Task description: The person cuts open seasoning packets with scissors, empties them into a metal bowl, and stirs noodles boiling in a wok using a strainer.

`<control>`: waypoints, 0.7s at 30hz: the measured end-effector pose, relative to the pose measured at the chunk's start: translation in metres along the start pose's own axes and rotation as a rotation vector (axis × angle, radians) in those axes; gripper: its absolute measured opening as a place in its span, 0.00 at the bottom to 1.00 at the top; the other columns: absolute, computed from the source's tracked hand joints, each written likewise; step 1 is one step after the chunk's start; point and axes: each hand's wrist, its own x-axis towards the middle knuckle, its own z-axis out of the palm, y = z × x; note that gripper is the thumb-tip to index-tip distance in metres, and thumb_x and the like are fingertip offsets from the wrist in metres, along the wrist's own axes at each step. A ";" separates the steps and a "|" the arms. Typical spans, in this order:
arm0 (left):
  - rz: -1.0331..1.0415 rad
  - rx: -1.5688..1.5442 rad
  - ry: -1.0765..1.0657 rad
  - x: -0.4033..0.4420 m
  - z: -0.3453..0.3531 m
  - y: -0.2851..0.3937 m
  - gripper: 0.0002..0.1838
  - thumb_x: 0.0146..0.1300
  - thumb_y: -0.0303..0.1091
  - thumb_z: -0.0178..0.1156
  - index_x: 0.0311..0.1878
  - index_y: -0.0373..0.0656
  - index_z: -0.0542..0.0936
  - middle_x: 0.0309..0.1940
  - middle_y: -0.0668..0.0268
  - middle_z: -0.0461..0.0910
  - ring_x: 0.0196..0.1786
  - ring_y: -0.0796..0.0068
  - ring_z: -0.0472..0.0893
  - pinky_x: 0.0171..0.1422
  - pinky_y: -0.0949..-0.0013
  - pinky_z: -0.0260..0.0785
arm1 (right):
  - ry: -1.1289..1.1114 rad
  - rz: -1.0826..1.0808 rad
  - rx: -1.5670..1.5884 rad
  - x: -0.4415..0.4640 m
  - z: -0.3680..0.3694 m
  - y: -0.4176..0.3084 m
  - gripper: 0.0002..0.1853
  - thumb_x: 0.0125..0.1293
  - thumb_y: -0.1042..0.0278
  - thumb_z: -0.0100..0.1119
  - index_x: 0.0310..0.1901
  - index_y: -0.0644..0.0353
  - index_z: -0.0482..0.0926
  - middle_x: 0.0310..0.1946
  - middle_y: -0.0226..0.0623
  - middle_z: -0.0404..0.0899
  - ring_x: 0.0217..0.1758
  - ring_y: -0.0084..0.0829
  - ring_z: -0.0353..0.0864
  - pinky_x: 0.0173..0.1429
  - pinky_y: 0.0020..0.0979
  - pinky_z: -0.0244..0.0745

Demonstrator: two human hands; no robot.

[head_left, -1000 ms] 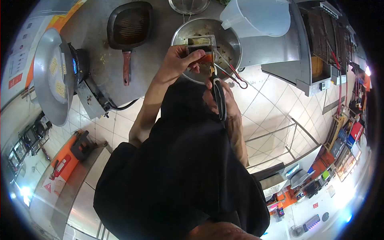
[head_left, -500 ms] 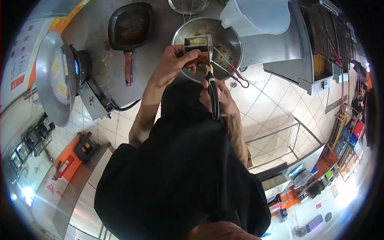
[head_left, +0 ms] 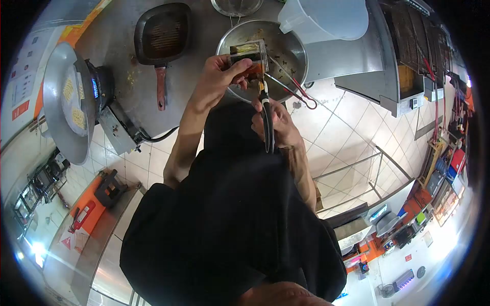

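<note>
My left hand (head_left: 218,76) is closed on some small packets (head_left: 246,49), clear with dark and reddish contents, held over a metal bowl (head_left: 298,55). My right hand (head_left: 278,124) grips scissors (head_left: 267,115) with black and white handles. The scissors' blades point up at the lower right edge of the packets, and their tips are hard to make out. Dark bits lie inside the bowl, and red-handled tongs (head_left: 296,89) rest across its right rim.
A square grill pan (head_left: 163,34) lies left of the bowl. Farther left, a wok (head_left: 61,132) holding noodles and liquid stands by a lit burner (head_left: 101,87). A plastic jug (head_left: 332,20) and a strainer (head_left: 237,6) are behind the bowl.
Both hands have shifted slightly left with the packets and scissors. The scissors now stand more upright, their handles having swung left.
</note>
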 end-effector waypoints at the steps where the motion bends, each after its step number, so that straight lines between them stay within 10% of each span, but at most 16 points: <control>1: -0.007 -0.005 0.012 0.000 0.001 0.001 0.13 0.63 0.34 0.65 0.41 0.32 0.82 0.35 0.59 0.85 0.27 0.82 0.77 0.31 0.73 0.73 | 0.013 0.019 0.001 0.000 0.003 -0.003 0.27 0.63 0.43 0.63 0.48 0.58 0.67 0.16 0.20 0.63 0.12 0.12 0.55 0.15 0.18 0.46; 21: -0.059 0.113 -0.105 0.009 -0.010 0.006 0.12 0.64 0.35 0.64 0.37 0.34 0.82 0.29 0.62 0.83 0.26 0.80 0.78 0.31 0.76 0.71 | 0.059 0.027 0.076 0.013 -0.006 0.006 0.23 0.62 0.44 0.63 0.44 0.52 0.68 0.18 0.20 0.64 0.14 0.12 0.57 0.14 0.18 0.49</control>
